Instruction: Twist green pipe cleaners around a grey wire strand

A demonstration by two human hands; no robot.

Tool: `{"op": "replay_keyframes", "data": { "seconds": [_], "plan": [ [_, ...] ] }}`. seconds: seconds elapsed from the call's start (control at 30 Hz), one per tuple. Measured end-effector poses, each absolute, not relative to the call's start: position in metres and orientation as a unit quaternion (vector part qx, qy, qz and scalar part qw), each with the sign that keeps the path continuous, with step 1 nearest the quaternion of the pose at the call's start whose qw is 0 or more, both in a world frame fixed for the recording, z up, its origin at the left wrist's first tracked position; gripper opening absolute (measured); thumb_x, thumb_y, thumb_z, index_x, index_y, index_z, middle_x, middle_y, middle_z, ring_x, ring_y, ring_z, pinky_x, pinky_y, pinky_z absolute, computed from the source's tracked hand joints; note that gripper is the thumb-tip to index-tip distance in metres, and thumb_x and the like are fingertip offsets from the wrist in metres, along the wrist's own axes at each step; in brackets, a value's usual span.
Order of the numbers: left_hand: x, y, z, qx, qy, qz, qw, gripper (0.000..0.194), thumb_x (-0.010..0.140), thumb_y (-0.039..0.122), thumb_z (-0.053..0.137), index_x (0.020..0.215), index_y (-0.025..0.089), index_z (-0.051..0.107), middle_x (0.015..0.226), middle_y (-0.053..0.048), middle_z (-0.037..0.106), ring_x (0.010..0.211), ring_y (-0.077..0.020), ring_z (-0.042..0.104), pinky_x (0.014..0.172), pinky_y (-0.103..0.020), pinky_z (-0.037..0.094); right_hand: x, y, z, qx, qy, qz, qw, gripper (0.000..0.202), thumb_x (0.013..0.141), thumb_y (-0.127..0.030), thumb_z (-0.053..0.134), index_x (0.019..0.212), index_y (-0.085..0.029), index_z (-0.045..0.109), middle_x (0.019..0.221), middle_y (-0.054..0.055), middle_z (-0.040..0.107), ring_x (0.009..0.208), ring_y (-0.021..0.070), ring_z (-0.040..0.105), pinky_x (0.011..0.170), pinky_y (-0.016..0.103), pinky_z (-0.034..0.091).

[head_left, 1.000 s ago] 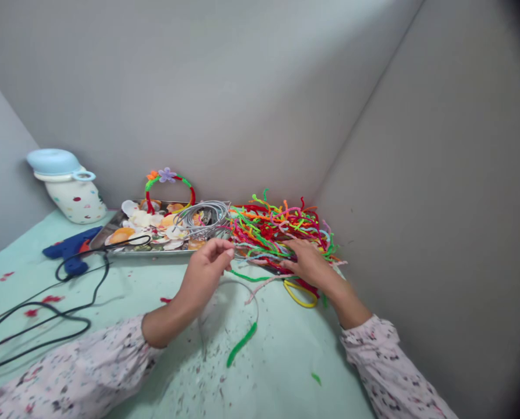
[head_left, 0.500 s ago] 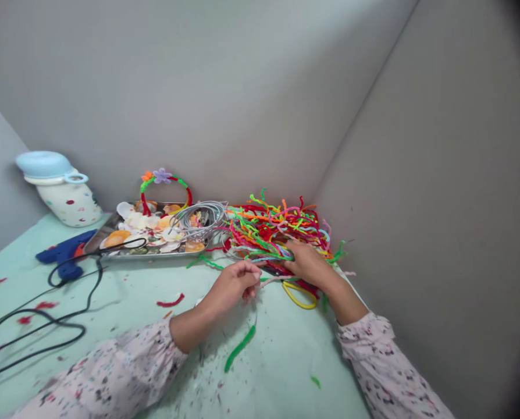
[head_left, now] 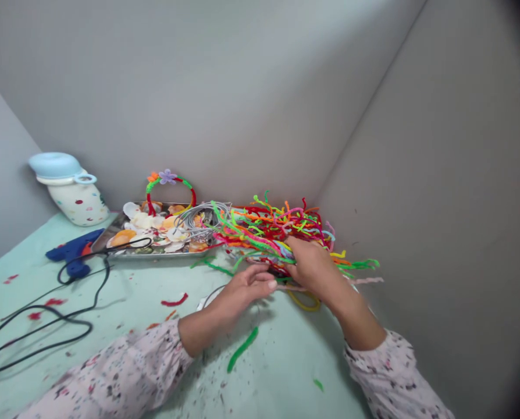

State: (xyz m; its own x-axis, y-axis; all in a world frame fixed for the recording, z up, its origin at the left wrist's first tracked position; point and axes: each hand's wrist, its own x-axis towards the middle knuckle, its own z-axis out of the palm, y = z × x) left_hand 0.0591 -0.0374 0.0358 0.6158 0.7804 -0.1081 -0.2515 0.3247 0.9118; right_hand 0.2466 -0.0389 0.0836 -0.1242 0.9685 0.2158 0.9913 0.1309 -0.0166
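Note:
My right hand (head_left: pixel 310 262) is closed round a bundle of coloured pipe cleaners (head_left: pixel 251 235), their ends fanning out to both sides. It sits over the front of the larger pile. My left hand (head_left: pixel 249 288) is close by on the left, fingers loosely bent and thumb stretched toward the pile. Below it runs a thin wire with a green fuzzy piece (head_left: pixel 242 349) on its lower end; where the hand grips the wire is hidden. Partly under the right hand, a yellow loop (head_left: pixel 306 301), perhaps a scissors handle, shows at the pile's front.
A metal tray (head_left: pixel 155 256) holds shells and a coil of grey wire (head_left: pixel 199 220). Behind stands a flower-topped pipe-cleaner ring (head_left: pixel 173 179). Left are a blue glue gun (head_left: pixel 74 253) with a black cord (head_left: pixel 63 317) and a tilted bottle (head_left: pixel 79 198). Walls rise behind and right.
My right hand has gathered and lifted a bundle of pipe cleaners, whose ends now stick out further on both sides. The left fingers have straightened somewhat toward the right.

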Motion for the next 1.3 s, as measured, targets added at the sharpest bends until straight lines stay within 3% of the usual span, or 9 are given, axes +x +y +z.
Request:
{"op": "replay_keyframes", "data": {
  "seconds": [0.07,0.23,0.43,0.57,0.63,0.87,1.0,1.1,1.3],
  "plan": [
    [0.06,-0.04,0.041,0.467,0.229,0.365,0.772,0.04,0.076,0.03,0.069,0.113,0.022,0.059,0.116,-0.01,0.062,0.105,-0.0207,0.058,0.086,-0.032,0.044,0.233,-0.047,0.088,-0.634,-0.766,-0.059,0.089,0.017,0.075,-0.019,0.057,0.091,-0.02,0.055,0.089,0.007,0.066,0.084,0.0229,0.059,0.074,0.03,0.035],
    [0.061,-0.041,0.044,0.405,0.217,0.39,0.798,0.025,0.079,0.032,0.065,0.1,0.018,0.067,0.106,-0.009,0.067,0.104,-0.0245,0.059,0.086,-0.035,0.045,0.201,-0.063,0.084,-0.604,-0.791,-0.044,0.085,0.016,0.078,-0.015,0.054,0.093,-0.019,0.055,0.089,0.008,0.066,0.084,0.0244,0.059,0.074,0.033,0.038],
    [0.058,-0.031,0.053,0.278,0.22,0.434,0.828,0.019,0.077,0.025,0.066,0.093,0.015,0.07,0.099,-0.007,0.07,0.101,-0.0248,0.061,0.087,-0.034,0.046,0.185,-0.07,0.073,-0.561,-0.819,-0.04,0.113,0.045,0.079,-0.015,0.059,0.123,-0.016,0.048,0.112,0.013,0.062,0.1,0.0276,0.057,0.086,0.04,0.041],
    [0.051,-0.017,0.06,0.237,0.224,0.464,0.824,0.019,0.08,0.027,0.063,0.092,0.013,0.069,0.094,-0.008,0.07,0.094,-0.0232,0.064,0.084,-0.034,0.048,0.204,-0.065,0.078,-0.566,-0.814,-0.001,0.127,0.053,0.079,-0.024,0.063,0.129,-0.023,0.046,0.104,0.008,0.062,0.097,0.0253,0.057,0.084,0.038,0.043],
    [0.047,-0.009,0.06,0.225,0.241,0.492,0.805,0.02,0.081,0.029,0.063,0.089,0.011,0.069,0.091,-0.009,0.071,0.09,-0.0224,0.064,0.084,-0.034,0.049,0.218,-0.061,0.081,-0.576,-0.807,0.003,0.132,0.045,0.079,-0.026,0.064,0.123,-0.023,0.053,0.105,0.008,0.061,0.1,0.0256,0.056,0.086,0.039,0.042],
    [0.04,0.006,0.054,0.209,0.268,0.534,0.774,0.024,0.08,0.034,0.065,0.083,0.011,0.069,0.083,-0.008,0.071,0.084,-0.0205,0.065,0.083,-0.033,0.051,0.245,-0.053,0.089,-0.555,-0.808,-0.017,0.196,0.042,0.08,-0.023,0.062,0.122,-0.022,0.054,0.114,0.01,0.059,0.105,0.0252,0.054,0.089,0.042,0.043],
    [0.039,0.01,0.053,0.2,0.271,0.545,0.768,0.021,0.081,0.032,0.064,0.079,0.012,0.068,0.079,-0.007,0.071,0.082,-0.0189,0.066,0.082,-0.032,0.051,0.238,-0.059,0.1,-0.493,-0.823,-0.039,0.278,0.015,0.082,-0.022,0.061,0.097,-0.024,0.065,0.106,0.006,0.06,0.098,0.0209,0.055,0.085,0.037,0.044],
    [0.039,0.012,0.054,0.196,0.278,0.55,0.763,0.018,0.082,0.03,0.063,0.077,0.012,0.067,0.078,-0.006,0.071,0.079,-0.0182,0.066,0.08,-0.031,0.052,0.229,-0.061,0.1,-0.474,-0.837,-0.055,0.267,0.008,0.083,-0.022,0.062,0.085,-0.025,0.069,0.101,0.005,0.061,0.096,0.0217,0.054,0.085,0.039,0.041],
    [0.041,0.006,0.057,0.204,0.289,0.532,0.77,0.021,0.084,0.029,0.06,0.078,0.01,0.068,0.075,-0.007,0.071,0.074,-0.0183,0.066,0.077,-0.032,0.053,0.222,-0.05,0.077,-0.449,-0.863,-0.055,0.223,0.013,0.084,-0.02,0.059,0.09,-0.026,0.07,0.11,0.007,0.059,0.102,0.0234,0.051,0.087,0.043,0.04]
  ]
}}
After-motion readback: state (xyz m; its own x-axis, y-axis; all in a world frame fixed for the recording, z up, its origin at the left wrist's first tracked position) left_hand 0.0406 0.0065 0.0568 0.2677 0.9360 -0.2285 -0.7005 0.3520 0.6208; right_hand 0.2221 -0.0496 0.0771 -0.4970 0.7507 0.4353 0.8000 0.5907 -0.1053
